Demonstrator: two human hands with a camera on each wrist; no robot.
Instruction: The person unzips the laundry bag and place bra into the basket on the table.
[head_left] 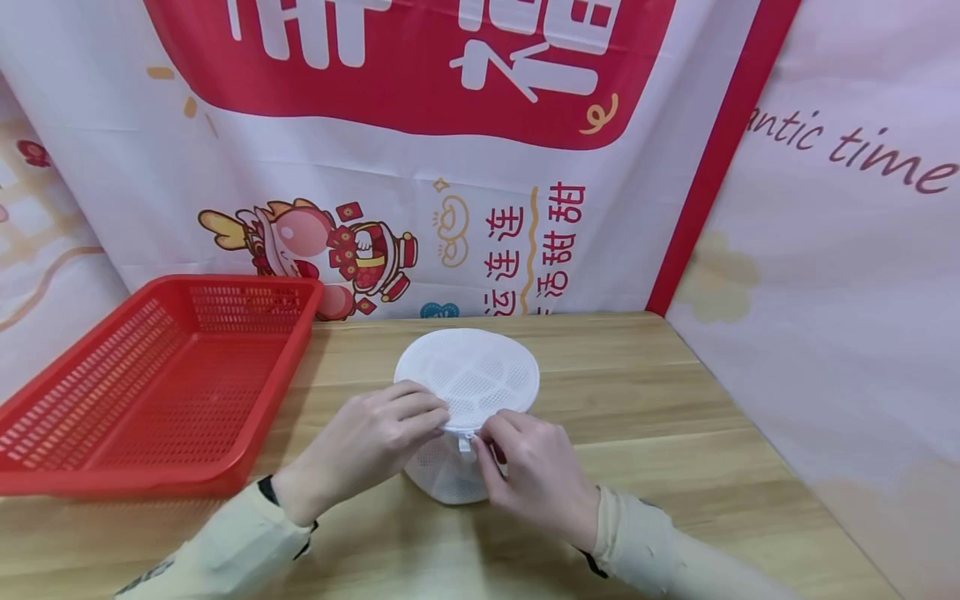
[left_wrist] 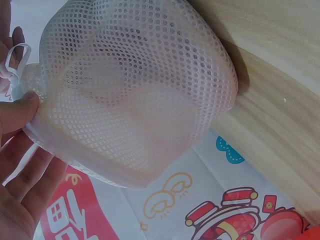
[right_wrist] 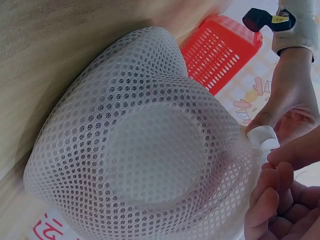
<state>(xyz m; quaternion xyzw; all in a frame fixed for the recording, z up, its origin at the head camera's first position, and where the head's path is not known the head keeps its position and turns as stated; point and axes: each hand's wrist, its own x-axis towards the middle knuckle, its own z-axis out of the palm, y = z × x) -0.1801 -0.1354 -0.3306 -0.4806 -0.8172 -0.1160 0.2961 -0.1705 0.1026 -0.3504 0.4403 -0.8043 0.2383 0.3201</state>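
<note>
A white mesh laundry bag (head_left: 480, 367) with a round, flat top stands on the wooden table. My left hand (head_left: 382, 429) pinches the near left part of its top rim, with the thumb on the edge in the left wrist view. At the front of that rim, my right hand (head_left: 536, 467) pinches the edge beside the zipper, its fingertips right at the white pull tab (head_left: 466, 446). Round pale shapes (right_wrist: 155, 155) show through the mesh in both wrist views. The bag's side (left_wrist: 135, 85) bulges and creases.
To the left, a red plastic basket (head_left: 258, 417) with slotted walls stands on the table (head_left: 637, 400). Behind the table hangs a printed white and red cloth (head_left: 360, 137). Another pale cloth (head_left: 840, 275) with lettering borders the right side.
</note>
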